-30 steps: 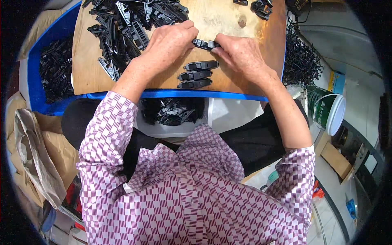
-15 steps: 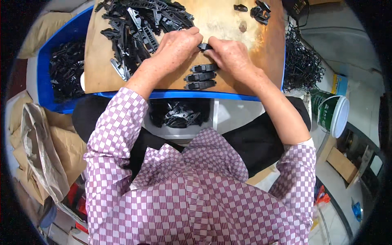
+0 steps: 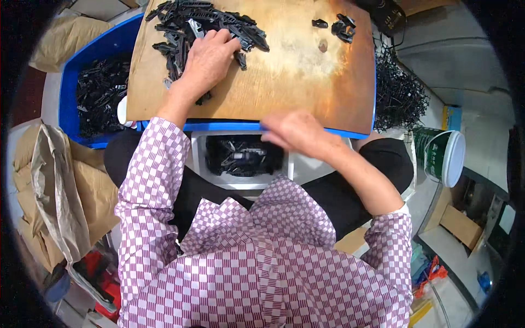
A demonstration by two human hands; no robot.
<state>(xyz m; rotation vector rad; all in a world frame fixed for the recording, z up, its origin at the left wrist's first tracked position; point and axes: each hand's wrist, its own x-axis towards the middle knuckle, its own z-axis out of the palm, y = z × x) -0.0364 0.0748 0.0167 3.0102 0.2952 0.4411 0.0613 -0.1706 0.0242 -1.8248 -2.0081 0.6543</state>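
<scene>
Black slender plastic parts: where?

Heaped, upper left of the pale-brown wooden board.

Hands?

Left hand on the heap's near side, fingers bent over parts; can't tell if they grip one. Right hand blurred, over the board's near edge, just beside the white plastic bin. Fingers partly stretched out; can't tell if they hold anything.

Bin contents?

More black parts, dark in there.

Rest of board?

Small black plastic pieces, upper right, well apart from the heap.
</scene>
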